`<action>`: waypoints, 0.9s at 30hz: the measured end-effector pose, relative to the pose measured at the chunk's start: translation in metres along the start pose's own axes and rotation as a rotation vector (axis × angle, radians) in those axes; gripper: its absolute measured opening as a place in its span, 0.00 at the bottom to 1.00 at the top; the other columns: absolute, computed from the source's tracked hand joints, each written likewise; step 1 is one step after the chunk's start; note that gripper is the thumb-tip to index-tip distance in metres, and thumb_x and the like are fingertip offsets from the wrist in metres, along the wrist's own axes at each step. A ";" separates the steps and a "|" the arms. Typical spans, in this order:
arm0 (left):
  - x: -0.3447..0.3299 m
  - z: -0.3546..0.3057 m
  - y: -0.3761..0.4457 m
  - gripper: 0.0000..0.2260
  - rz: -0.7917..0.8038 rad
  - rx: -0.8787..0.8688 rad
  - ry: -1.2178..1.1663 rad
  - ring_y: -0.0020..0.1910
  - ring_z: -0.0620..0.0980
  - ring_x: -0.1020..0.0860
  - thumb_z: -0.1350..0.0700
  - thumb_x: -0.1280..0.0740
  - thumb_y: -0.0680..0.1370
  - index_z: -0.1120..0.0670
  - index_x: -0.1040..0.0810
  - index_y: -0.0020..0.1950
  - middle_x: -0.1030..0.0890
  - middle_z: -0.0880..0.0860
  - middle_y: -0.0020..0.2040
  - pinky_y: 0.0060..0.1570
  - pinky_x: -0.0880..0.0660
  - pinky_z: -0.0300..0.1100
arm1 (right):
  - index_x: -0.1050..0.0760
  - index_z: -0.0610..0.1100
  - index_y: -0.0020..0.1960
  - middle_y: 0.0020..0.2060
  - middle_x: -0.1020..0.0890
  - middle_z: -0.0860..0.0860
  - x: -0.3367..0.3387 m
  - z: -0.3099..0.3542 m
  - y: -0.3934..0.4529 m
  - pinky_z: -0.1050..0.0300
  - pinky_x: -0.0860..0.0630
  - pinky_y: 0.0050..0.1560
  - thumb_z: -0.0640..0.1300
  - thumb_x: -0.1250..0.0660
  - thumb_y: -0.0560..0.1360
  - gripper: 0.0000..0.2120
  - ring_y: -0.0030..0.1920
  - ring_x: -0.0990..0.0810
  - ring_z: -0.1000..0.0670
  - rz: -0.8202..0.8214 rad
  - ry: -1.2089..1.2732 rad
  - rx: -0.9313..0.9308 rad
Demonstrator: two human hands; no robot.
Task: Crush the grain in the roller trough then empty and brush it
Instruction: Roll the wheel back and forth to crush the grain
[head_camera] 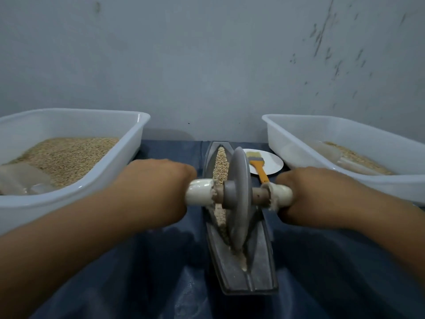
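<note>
Hands grip a roller over the middle of a blue cloth [142,272]: the left hand [158,187] curls round the white left handle [199,191], the right hand [308,194] round the white right handle [281,195]. Between them the grey disc wheel [239,199] stands upright on its axle in the roller trough [259,256], a narrow grey boat-shaped channel running from the near edge of the cloth toward the wall [207,54]. Grain [221,162] fills the far half of the channel; pale crushed meal lies at the wheel's foot. Bare cloth flanks the trough on both sides in front. At the far left corner sits a white tub [128,157] holding a bed of grain and a clear scoop [23,178]. At the far right corner a second white tub [299,155] holds a thinner layer of grain. Between this tub and the trough lies a small white plate [273,162] with an orange-handled brush [258,164] on it. No readable writing shows.
</note>
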State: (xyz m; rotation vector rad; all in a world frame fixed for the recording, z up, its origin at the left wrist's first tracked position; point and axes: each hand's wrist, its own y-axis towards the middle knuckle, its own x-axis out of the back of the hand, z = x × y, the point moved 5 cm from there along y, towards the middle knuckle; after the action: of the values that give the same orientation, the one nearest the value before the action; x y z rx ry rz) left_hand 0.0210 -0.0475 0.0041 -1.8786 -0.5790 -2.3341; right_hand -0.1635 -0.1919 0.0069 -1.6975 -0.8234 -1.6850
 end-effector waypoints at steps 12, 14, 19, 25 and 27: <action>-0.023 0.015 0.065 0.11 -0.184 0.083 -0.005 0.34 0.49 0.30 0.52 0.31 0.70 0.45 0.34 0.42 0.33 0.45 0.32 0.37 0.32 0.43 | 0.32 0.51 0.36 0.32 0.24 0.54 -0.012 -0.010 0.077 0.59 0.35 0.29 0.48 0.33 0.65 0.07 0.33 0.26 0.52 -0.217 -0.084 -0.124; -0.027 0.023 0.086 0.09 -0.239 0.121 -0.019 0.35 0.50 0.30 0.54 0.32 0.71 0.46 0.32 0.43 0.34 0.46 0.32 0.37 0.32 0.44 | 0.36 0.51 0.35 0.30 0.29 0.55 -0.009 -0.009 0.098 0.58 0.41 0.30 0.47 0.33 0.66 0.11 0.33 0.27 0.50 -0.403 -0.118 -0.130; -0.032 0.030 0.101 0.08 -0.261 0.145 -0.038 0.34 0.51 0.30 0.56 0.33 0.71 0.46 0.31 0.44 0.35 0.45 0.31 0.36 0.32 0.44 | 0.36 0.50 0.37 0.29 0.31 0.53 -0.003 -0.004 0.110 0.55 0.41 0.36 0.45 0.34 0.68 0.09 0.32 0.32 0.45 -0.603 -0.234 -0.098; -0.026 0.015 0.049 0.10 -0.130 0.074 -0.062 0.36 0.48 0.26 0.50 0.31 0.71 0.45 0.33 0.42 0.28 0.46 0.35 0.40 0.26 0.45 | 0.34 0.51 0.37 0.28 0.30 0.55 -0.006 0.000 0.058 0.58 0.43 0.28 0.50 0.34 0.67 0.09 0.28 0.33 0.52 -0.402 -0.191 -0.055; -0.019 0.009 0.028 0.12 -0.046 0.049 -0.062 0.34 0.44 0.28 0.51 0.31 0.70 0.44 0.35 0.38 0.28 0.45 0.35 0.38 0.29 0.42 | 0.32 0.52 0.38 0.31 0.25 0.54 -0.004 0.000 0.034 0.59 0.38 0.28 0.50 0.35 0.67 0.06 0.31 0.28 0.54 -0.291 -0.167 -0.041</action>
State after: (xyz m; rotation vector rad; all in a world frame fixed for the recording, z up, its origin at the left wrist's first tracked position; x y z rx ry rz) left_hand 0.0420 -0.0734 -0.0058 -1.9427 -0.6860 -2.2743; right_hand -0.1370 -0.2129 0.0028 -1.8357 -1.1688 -1.7743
